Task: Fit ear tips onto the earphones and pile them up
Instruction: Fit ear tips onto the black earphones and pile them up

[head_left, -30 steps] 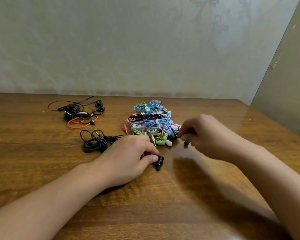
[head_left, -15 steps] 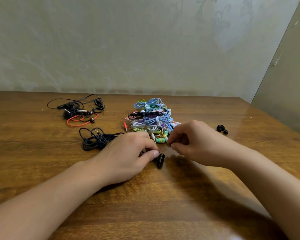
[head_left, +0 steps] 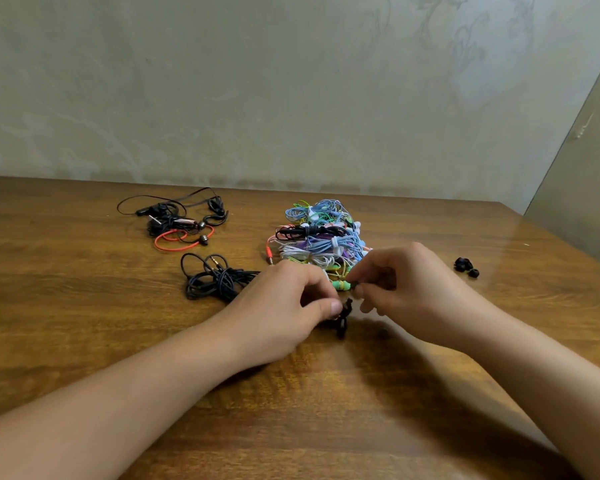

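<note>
A single wide-angle view came from a camera worn on the person's head, looking forward and down across a wooden table. It sat close above the near edge, so both forearms entered from the bottom corners and the left hand and right hand met near the centre of the frame. The far table edge and a pale wall filled the upper half. Straight lines bowed slightly at the borders. No second view existed to overlap it.

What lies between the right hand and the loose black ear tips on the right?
Only bare table separates the right hand from the ear tips, as the head view shows.
</note>
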